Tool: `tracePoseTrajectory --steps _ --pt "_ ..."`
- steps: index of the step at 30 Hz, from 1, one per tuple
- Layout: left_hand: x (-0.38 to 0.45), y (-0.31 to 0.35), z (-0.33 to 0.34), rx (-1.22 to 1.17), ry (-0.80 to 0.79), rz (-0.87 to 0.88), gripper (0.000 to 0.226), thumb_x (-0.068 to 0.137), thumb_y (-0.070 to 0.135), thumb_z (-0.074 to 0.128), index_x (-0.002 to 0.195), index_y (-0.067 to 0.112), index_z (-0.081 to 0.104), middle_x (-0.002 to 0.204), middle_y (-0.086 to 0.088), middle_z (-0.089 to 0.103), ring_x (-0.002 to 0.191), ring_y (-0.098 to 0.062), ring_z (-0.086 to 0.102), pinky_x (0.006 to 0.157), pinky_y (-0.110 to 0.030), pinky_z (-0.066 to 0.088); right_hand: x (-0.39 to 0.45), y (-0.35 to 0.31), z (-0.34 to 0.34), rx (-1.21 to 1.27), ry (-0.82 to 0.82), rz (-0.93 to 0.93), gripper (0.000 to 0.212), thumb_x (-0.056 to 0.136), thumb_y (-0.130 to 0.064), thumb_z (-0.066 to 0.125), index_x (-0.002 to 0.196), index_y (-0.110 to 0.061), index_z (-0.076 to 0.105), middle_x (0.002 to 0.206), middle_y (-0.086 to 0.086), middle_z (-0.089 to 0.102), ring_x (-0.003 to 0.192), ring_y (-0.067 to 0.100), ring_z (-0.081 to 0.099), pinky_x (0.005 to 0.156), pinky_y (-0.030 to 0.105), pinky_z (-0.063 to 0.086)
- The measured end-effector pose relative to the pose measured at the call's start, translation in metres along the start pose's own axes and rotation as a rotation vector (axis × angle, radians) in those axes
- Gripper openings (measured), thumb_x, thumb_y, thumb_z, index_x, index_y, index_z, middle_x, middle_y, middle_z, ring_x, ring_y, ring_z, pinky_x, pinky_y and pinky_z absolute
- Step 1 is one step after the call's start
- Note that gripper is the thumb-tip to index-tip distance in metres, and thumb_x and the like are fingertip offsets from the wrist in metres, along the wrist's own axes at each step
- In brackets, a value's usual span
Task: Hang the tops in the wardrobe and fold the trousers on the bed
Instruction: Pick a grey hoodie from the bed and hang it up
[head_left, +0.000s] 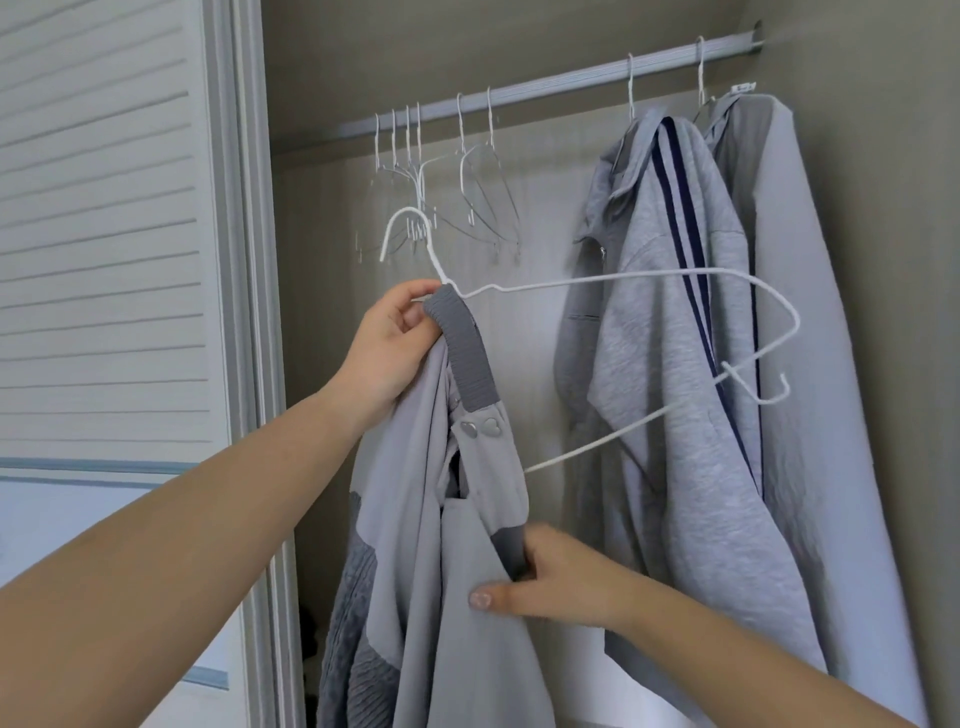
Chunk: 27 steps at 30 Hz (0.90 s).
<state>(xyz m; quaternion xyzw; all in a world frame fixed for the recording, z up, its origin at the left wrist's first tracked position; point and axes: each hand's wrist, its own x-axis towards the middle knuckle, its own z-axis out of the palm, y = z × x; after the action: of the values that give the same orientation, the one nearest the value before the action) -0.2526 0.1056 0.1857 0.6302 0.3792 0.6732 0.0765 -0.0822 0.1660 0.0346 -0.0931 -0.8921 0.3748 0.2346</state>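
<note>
A grey jacket (415, 545) with a dark ribbed collar hangs half on a white wire hanger (623, 278) in front of the open wardrobe. My left hand (389, 348) grips the collar together with the hanger's neck, just below its hook. The hanger's right arm sticks out bare to the right. My right hand (550, 577) pinches the jacket's front edge lower down, thumb on the fabric. Two grey tops hang on the wardrobe rail (561, 85) at the right: a hoodie with dark stripes (670, 364) and a plain grey jacket (810, 364).
Several empty wire hangers (441, 182) hang on the left part of the rail. A white slatted sliding door (104, 234) stands at the left, its frame close to my left arm. Bare rail lies between the empty hangers and the hoodie.
</note>
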Motion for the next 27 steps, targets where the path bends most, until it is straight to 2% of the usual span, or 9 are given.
tracePoseTrajectory --steps 5,8,10,13,16,18,22,24,27 --pt "-0.016 -0.009 -0.03 0.225 -0.042 0.021 0.051 0.095 0.008 0.053 0.14 0.029 0.04 0.108 -0.027 0.062 0.099 -0.029 0.064 0.095 -0.034 0.049 -0.024 0.007 -0.041 -0.402 -0.065 0.074 0.034 0.079 -0.053 0.067 0.063 -0.029 0.05 0.046 -0.013 0.051 0.044 -0.003 0.051 0.048 0.014 0.04" --pt "-0.028 -0.025 -0.052 0.385 -0.063 0.048 0.054 0.095 0.005 0.052 0.143 0.025 0.038 0.079 -0.013 0.053 0.073 -0.02 0.047 0.067 -0.013 0.043 -0.041 0.014 -0.086 -0.8 0.063 0.044 0.036 0.083 -0.053 0.063 0.065 -0.029 0.043 0.053 -0.016 0.046 0.055 -0.002 0.048 0.055 0.014 0.031" --pt "-0.035 -0.037 -0.057 0.428 -0.101 0.059 0.057 0.094 0.003 0.052 0.144 0.025 0.036 0.077 -0.008 0.045 0.069 -0.014 0.04 0.061 -0.011 0.036 -0.05 0.015 -0.109 -0.942 0.122 0.011 0.034 0.085 -0.052 0.06 0.069 -0.027 0.044 0.058 -0.016 0.043 0.064 0.003 0.045 0.058 0.017 0.028" --pt "-0.038 -0.05 -0.059 0.492 -0.155 0.08 0.06 0.094 0.007 0.053 0.145 0.031 0.033 0.077 -0.008 0.052 0.069 -0.007 0.043 0.071 -0.012 0.04 -0.061 0.009 -0.135 -1.028 0.193 0.028 0.037 0.085 -0.052 0.06 0.065 -0.03 0.038 0.06 -0.014 0.044 0.066 0.006 0.048 0.061 0.025 0.035" --pt "-0.041 -0.063 -0.056 0.663 -0.239 0.119 0.064 0.096 0.015 0.053 0.139 0.052 0.024 0.094 -0.018 0.061 0.079 -0.026 0.055 0.079 -0.023 0.042 -0.073 -0.002 -0.156 -1.17 0.198 0.104 0.037 0.085 -0.055 0.057 0.067 -0.03 0.037 0.065 -0.014 0.045 0.066 0.006 0.046 0.062 0.029 0.04" --pt "-0.047 -0.07 -0.048 0.78 -0.336 0.155 0.067 0.096 0.013 0.053 0.139 0.053 0.02 0.101 -0.006 0.067 0.084 -0.023 0.06 0.081 -0.016 0.042 -0.078 -0.011 -0.164 -1.273 0.171 0.14 0.036 0.086 -0.055 0.056 0.069 -0.031 0.034 0.066 -0.016 0.043 0.07 0.009 0.05 0.06 0.028 0.036" --pt "-0.056 -0.08 -0.02 0.88 -0.554 0.172 0.07 0.094 0.008 0.051 0.146 0.04 0.017 0.12 0.024 0.055 0.095 0.016 0.049 0.083 0.006 0.029 -0.077 -0.031 -0.169 -1.391 0.141 0.15 0.027 0.089 -0.046 0.055 0.08 -0.027 0.038 0.081 -0.011 0.048 0.085 0.017 0.058 0.064 0.029 0.036" --pt "-0.059 -0.081 -0.001 0.867 -0.617 0.173 0.062 0.095 0.009 0.049 0.147 0.033 0.026 0.121 0.022 0.053 0.097 0.019 0.044 0.08 0.008 0.027 -0.069 -0.045 -0.163 -1.352 0.183 0.103 0.019 0.088 -0.035 0.057 0.084 -0.022 0.044 0.084 -0.009 0.044 0.086 0.019 0.057 0.065 0.028 0.034" --pt "-0.057 -0.073 0.033 0.729 -0.551 0.206 0.056 0.095 0.006 0.049 0.146 0.025 0.036 0.124 0.02 0.052 0.107 0.009 0.051 0.086 0.006 0.027 -0.051 -0.055 -0.14 -1.084 0.208 0.017 0.02 0.079 -0.018 0.062 0.095 -0.017 0.051 0.083 -0.01 0.05 0.075 0.009 0.052 0.061 0.017 0.033"
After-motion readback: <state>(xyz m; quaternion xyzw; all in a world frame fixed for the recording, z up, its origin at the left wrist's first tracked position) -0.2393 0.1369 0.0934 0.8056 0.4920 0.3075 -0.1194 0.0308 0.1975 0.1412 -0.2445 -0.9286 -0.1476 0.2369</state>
